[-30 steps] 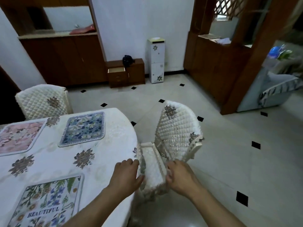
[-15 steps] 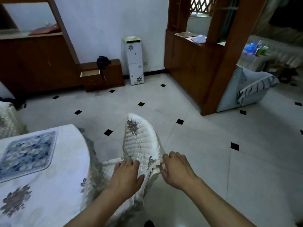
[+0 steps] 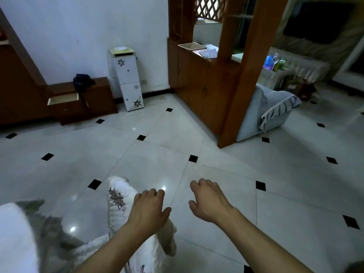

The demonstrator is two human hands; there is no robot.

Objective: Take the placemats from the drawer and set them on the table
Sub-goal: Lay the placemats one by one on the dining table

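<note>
I see left hand (image 3: pixel 148 210) and right hand (image 3: pixel 209 201) both empty, fingers loose | risk: clipping chair (image 3: pixel 120 205) walking toward open drawer (image 3: pixel 63 98)

This is a home, an open dining and living area. White floor tiles (image 3: pixel 157 154) with small black diamond insets run through the whole frame, and a low wooden cabinet (image 3: pixel 86 103) with an open drawer (image 3: pixel 63 98) stands against the white wall at upper left. A wooden divider (image 3: pixel 212 79) at upper centre screens off a sofa (image 3: pixel 271 109) with a frilled cover at right.
</note>
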